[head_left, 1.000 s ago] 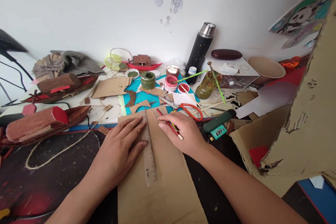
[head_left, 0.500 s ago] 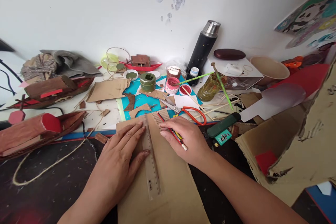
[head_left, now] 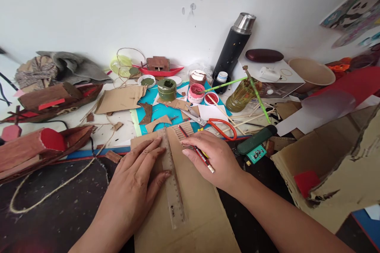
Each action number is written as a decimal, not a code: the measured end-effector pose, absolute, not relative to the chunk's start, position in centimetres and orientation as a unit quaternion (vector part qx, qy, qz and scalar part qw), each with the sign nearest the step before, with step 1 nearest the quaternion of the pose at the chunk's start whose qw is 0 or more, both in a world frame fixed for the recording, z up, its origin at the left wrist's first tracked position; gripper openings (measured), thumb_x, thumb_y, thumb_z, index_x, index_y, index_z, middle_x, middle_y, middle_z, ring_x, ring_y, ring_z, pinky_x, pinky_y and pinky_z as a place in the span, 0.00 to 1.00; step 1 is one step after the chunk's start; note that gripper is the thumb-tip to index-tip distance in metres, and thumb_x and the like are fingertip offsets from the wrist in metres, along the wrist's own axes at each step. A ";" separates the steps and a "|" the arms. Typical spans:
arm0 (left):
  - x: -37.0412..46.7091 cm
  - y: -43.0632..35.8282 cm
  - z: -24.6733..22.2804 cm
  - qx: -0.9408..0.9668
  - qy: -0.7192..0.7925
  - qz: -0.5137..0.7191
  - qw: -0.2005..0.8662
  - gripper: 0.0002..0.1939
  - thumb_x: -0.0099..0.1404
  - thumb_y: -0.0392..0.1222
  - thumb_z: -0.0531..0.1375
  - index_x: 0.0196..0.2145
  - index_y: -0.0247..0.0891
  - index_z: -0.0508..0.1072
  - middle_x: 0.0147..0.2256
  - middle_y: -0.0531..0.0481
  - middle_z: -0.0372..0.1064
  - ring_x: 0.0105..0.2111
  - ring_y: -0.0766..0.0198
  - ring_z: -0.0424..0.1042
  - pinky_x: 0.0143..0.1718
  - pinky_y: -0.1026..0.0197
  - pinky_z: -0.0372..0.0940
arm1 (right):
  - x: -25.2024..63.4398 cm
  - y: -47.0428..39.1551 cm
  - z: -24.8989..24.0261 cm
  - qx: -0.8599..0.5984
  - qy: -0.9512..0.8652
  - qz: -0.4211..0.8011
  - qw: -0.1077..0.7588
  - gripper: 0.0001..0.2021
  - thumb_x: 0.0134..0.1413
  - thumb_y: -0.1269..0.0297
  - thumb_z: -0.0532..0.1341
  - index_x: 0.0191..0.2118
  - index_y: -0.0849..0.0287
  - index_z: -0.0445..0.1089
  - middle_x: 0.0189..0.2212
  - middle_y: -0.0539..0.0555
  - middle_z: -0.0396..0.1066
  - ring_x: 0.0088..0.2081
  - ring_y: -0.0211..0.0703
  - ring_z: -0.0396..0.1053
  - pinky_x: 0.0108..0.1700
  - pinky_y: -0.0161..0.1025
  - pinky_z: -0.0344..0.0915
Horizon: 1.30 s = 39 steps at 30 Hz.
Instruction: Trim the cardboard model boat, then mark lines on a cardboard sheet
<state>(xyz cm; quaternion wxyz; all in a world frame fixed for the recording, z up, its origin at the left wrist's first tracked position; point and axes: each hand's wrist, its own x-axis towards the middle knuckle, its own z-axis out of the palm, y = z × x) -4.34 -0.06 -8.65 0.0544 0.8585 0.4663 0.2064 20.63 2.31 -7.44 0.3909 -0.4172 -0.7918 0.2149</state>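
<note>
A clear plastic ruler lies lengthwise on a sheet of brown cardboard. My left hand rests flat on the cardboard, its fingers stretched forward and fingertips and thumb touching the ruler's left side. To the right of the ruler, my right hand grips a red-and-black pencil low over the sheet. The pencil's eraser end points back toward me and its other end points away. Something yellow shows beside the pencil under my fingers; what it is I cannot make out. A ridged strip of exposed corrugation shows at the cardboard's far edge.
Orange-handled scissors lie just beyond my right hand, near a green paint jar and a pink one. Brown model boats stand at left. A black flask leans at the back; a cardboard box is at right.
The view has tilted slightly down and shifted. Both hands stay almost where they were, the left on the ruler and the right around the pencil.
</note>
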 end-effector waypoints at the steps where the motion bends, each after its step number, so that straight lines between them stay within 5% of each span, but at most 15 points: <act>1: -4.3 -0.1 -8.7 0.859 0.466 0.206 0.054 0.22 0.79 0.50 0.54 0.64 0.38 0.67 0.67 0.39 0.70 0.67 0.45 0.66 0.63 0.39 0.69 | 20.6 2.3 -7.4 -0.418 -0.792 0.215 0.389 0.05 0.74 0.67 0.62 0.50 0.55 0.76 0.43 0.57 0.83 0.46 0.51 0.79 0.49 0.48 0.73; 39: -4.0 -0.1 -8.8 0.861 0.470 0.189 0.044 0.24 0.79 0.50 0.56 0.66 0.37 0.66 0.66 0.37 0.71 0.67 0.43 0.66 0.65 0.36 0.68 | 20.7 2.2 -7.3 -0.421 -0.797 0.216 0.375 0.06 0.74 0.66 0.63 0.50 0.57 0.77 0.43 0.58 0.83 0.46 0.52 0.79 0.50 0.49 0.72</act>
